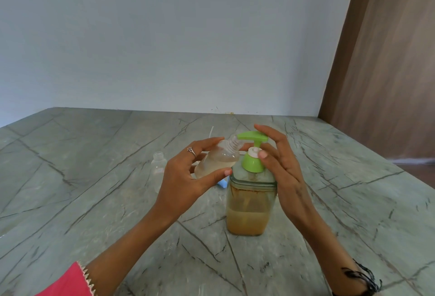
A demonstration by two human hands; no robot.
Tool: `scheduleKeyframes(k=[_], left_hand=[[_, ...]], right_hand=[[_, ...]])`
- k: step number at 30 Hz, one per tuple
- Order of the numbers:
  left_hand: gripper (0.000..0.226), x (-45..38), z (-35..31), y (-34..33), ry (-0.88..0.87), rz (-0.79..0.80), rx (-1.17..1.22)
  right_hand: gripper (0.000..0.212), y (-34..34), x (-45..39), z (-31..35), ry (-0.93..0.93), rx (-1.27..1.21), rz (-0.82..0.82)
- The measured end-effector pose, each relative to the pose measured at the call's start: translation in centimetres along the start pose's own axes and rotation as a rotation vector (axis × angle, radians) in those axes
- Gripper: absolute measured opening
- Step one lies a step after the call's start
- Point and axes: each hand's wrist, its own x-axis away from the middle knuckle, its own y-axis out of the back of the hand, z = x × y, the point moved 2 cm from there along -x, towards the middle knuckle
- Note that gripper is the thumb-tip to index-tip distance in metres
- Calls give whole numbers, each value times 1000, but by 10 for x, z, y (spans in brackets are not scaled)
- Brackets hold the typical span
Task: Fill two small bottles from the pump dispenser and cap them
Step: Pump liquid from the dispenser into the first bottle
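Head view. Grey-green marble-patterned countertop (94, 201), dark veins, running to a pale wall at the far side; brown wood-grain panel (388, 60) at far right.

Clear square pump dispenser jar with lime-green pump head (249, 196) stands upright near centre, roughly one-third full of cloudy amber liquid. Green spout points left.

Left hand (188, 178) grips a small clear plastic bottle (217, 159), uncapped, tilted with its threaded neck up and to the right, mouth just under the spout tip. Thumb curls along the near side of the bottle, fingers wrap the far side; silver ring on one finger. Bottle holds some pale liquid in its lower part.

Right hand (280, 166) at the right of the pump, fingers long and only lightly bent, fingertips resting on top of the green pump head, thumb tip against the white collar below it.

Second small clear bottle (158, 166), uncapped, apparently empty, stands upright left of the left hand. A small light-blue object (223, 182) lies on the counter, partly hidden behind the left thumb and the jar; cannot tell what it is.

Pink sleeve edge at near left; black wristband at near right.
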Motion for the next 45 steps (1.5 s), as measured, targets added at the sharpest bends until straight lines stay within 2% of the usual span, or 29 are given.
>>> scheduleKeyframes(k=[7, 17, 23, 28, 37, 45], left_hand=[[48, 0, 1, -1, 21, 12, 12], [46, -2, 2, -1, 43, 8, 36], [46, -1, 4, 0, 49, 5, 33], [49, 0, 4, -1, 52, 13, 43], [49, 0, 8, -2, 28, 11, 30], [49, 0, 9, -1, 34, 8, 30]], right_hand=[[34, 0, -3, -2, 67, -55, -6], [30, 2, -10, 4, 44, 1, 116], [28, -5, -4, 1, 87, 63, 83], [43, -8, -1, 3, 111, 143, 76], [29, -8, -8, -2, 127, 86, 2], [29, -10, -4, -3, 112, 70, 5]])
